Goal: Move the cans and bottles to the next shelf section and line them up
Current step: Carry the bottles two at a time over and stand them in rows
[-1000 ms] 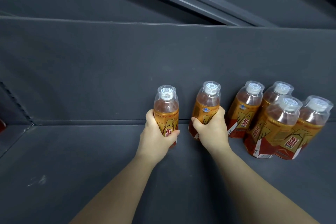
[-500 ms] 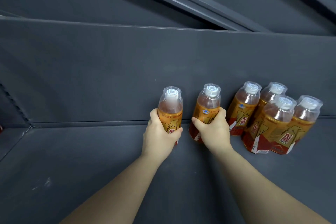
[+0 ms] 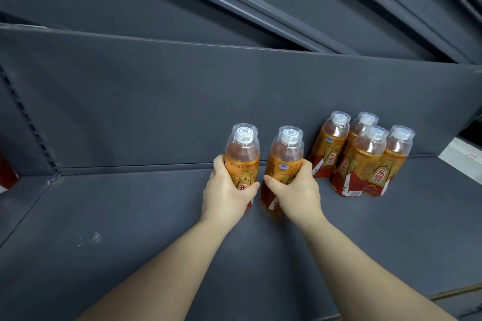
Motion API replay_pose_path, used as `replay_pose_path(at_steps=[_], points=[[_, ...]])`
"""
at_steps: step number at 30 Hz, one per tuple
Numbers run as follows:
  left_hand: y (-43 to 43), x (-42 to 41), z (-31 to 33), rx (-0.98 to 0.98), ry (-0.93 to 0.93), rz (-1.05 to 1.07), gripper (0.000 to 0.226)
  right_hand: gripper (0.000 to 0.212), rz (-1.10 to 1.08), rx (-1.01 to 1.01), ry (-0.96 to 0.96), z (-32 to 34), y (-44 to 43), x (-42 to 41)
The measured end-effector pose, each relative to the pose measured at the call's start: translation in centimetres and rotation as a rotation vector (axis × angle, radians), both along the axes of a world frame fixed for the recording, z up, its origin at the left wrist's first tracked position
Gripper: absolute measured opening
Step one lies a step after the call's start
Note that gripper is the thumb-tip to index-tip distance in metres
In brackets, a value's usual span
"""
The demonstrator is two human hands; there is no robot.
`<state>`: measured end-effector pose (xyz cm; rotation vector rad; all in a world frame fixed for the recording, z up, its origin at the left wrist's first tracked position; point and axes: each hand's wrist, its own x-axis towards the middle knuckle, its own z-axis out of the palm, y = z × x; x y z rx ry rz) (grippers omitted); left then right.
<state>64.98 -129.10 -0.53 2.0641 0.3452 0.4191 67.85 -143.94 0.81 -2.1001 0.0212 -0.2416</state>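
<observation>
Two orange drink bottles with clear caps stand side by side on the dark grey shelf [image 3: 130, 216]. My left hand [image 3: 227, 193] grips the left bottle [image 3: 242, 154] round its label. My right hand [image 3: 294, 190] grips the right bottle [image 3: 285, 156] the same way. Both bottles sit a little forward of the shelf's back wall, nearly touching each other. To the right, a cluster of several identical bottles [image 3: 362, 156] stands in two short rows against the back wall.
A white box [image 3: 461, 156] lies at the far right on the shelf. A red object [image 3: 6, 174] shows at the left edge, beyond the shelf's upright [image 3: 28, 122]. Bare shelf surface stretches left of the held bottles.
Both hands have pulled their bottles forward and closer together, away from the back wall. A wider gap now separates them from the cluster on the right.
</observation>
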Motion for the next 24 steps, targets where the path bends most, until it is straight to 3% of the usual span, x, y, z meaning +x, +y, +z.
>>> replay_pose_path(at_steps=[24], points=[[0.0, -26.4, 1.5, 0.087, -0.011, 0.131, 0.083, 0.059, 0.186, -0.016, -0.017, 1.1, 0.9, -23.3]])
